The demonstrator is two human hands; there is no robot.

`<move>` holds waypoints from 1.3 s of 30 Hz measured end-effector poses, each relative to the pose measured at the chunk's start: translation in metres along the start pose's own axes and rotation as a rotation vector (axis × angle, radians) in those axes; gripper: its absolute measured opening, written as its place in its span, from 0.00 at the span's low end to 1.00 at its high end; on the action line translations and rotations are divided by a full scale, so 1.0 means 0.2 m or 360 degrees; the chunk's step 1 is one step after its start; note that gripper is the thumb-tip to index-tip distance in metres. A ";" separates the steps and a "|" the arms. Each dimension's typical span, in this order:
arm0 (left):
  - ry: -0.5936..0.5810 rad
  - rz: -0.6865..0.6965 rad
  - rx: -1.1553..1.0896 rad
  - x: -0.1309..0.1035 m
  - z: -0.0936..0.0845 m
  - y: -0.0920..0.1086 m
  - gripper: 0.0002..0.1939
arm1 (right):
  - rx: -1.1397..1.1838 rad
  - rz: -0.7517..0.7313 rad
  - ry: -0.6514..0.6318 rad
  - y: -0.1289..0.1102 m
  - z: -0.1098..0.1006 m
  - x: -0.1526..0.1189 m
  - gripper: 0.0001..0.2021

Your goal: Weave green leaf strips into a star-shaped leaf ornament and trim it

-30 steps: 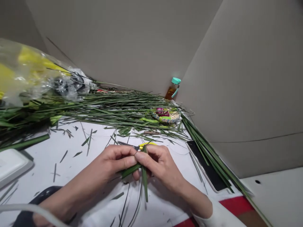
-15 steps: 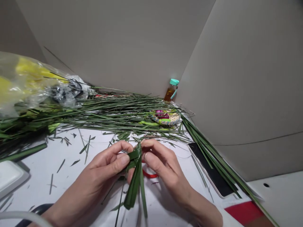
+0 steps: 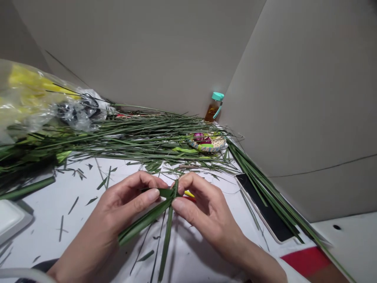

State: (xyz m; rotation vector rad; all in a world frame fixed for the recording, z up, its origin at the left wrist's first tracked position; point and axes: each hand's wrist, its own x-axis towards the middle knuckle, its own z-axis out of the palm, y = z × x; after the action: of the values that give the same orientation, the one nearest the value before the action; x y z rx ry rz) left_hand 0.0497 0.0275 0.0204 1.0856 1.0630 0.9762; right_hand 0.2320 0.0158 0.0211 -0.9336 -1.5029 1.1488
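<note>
Between my two hands is a piece woven from green leaf strips (image 3: 175, 188), with a braided upper part and loose tails hanging toward me. My left hand (image 3: 134, 202) is closed, its thumb and fingers pinching a strip that runs out to the left. My right hand (image 3: 203, 204) pinches the braided part between thumb and forefinger. A wide folded tail (image 3: 144, 222) slants down to the left, and a narrow tail (image 3: 165, 245) points down. Behind my right fingers, a red and yellow object (image 3: 189, 195) shows in part; the hand hides the rest.
Long green leaves (image 3: 141, 133) lie heaped along the back. A small woven basket (image 3: 216, 146) holds purple pieces. A bottle (image 3: 213, 108) stands in the corner. Leaves partly cover a dark-screened tablet (image 3: 268, 212) at right. A plastic bag (image 3: 35, 102) and white box (image 3: 11, 220) are at left.
The woven piece has turned: its wide tail swung from pointing down to down-left. My right thumb and forefinger now press on the braid. The view has shifted slightly.
</note>
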 end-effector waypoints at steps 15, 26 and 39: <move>0.0015 -0.0052 -0.0010 0.01 -0.02 -0.03 0.08 | 0.0020 0.0259 -0.0035 0.00 0.00 -0.01 0.05; 0.0099 -0.0005 -0.0175 -0.02 -0.01 -0.01 0.08 | 0.0155 0.0383 -0.0133 -0.02 -0.01 0.02 0.09; -0.0029 -0.0066 0.0026 -0.01 0.01 -0.01 0.09 | -0.0002 0.0162 0.0091 0.00 0.00 0.02 0.05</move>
State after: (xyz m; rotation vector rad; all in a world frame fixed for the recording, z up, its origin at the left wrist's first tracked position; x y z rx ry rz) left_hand 0.0508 0.0256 0.0180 1.0800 1.0762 0.9242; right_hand 0.2311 0.0190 0.0225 -1.0456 -1.4240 1.1842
